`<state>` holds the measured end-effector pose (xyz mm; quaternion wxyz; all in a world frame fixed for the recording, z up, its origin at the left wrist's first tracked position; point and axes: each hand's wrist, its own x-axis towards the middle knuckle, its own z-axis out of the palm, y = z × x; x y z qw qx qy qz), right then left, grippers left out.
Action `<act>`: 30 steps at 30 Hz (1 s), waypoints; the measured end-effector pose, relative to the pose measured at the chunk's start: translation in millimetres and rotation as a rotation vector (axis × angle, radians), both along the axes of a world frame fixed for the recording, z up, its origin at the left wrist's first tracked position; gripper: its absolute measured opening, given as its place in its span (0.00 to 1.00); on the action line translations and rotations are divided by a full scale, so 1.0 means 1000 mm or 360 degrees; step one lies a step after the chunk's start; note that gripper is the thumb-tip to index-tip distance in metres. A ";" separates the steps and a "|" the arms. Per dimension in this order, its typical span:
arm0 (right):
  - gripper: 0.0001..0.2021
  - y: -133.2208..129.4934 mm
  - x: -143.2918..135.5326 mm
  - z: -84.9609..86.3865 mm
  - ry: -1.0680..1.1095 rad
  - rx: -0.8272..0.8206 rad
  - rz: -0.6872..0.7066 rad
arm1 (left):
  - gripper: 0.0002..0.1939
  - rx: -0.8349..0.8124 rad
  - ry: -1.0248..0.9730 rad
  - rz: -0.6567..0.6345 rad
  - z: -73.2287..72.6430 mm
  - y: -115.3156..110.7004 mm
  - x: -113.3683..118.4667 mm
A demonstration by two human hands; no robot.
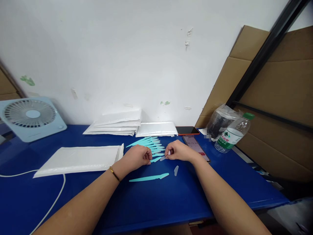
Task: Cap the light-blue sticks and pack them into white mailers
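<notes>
My left hand (137,156) pinches a teal eyebrow razor (156,160), its blade end pointing right. Close to that tip, a small translucent blade cap (162,158) is between the fingertips of my right hand (179,150). Whether the cap touches the blade is too small to tell. Behind my hands, several teal eyebrow razors (146,141) lie fanned out on the blue table. A single uncapped-looking razor (148,178) lies in front of my hands. Right of it rests a loose translucent cap (176,170).
White padded envelopes (117,122) are stacked by the wall, with another envelope (80,160) at left. A fan (33,114) and white cable (57,197) stand farther left. Two phones (188,130), a plastic-wrapped item (218,122) and a bottle (231,137) are at right.
</notes>
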<state>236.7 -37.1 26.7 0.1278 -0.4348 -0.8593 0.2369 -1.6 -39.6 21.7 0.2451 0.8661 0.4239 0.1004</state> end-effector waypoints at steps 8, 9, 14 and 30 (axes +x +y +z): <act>0.07 0.002 -0.002 -0.005 0.0025 0.0027 -0.0041 | 0.05 -0.0024 -0.0003 0.0005 0.005 -0.002 -0.001; 0.07 0.002 -0.004 -0.007 0.0039 0.0008 -0.0039 | 0.04 -0.0009 -0.0006 0.0003 0.004 -0.002 0.000; 0.08 0.000 -0.007 -0.006 0.0091 -0.0034 0.0004 | 0.04 0.0067 -0.0070 0.0007 -0.003 -0.001 0.006; 0.13 -0.010 0.012 0.009 -0.0179 -0.0414 0.0229 | 0.08 -0.0169 0.0000 -0.0228 0.008 -0.029 0.011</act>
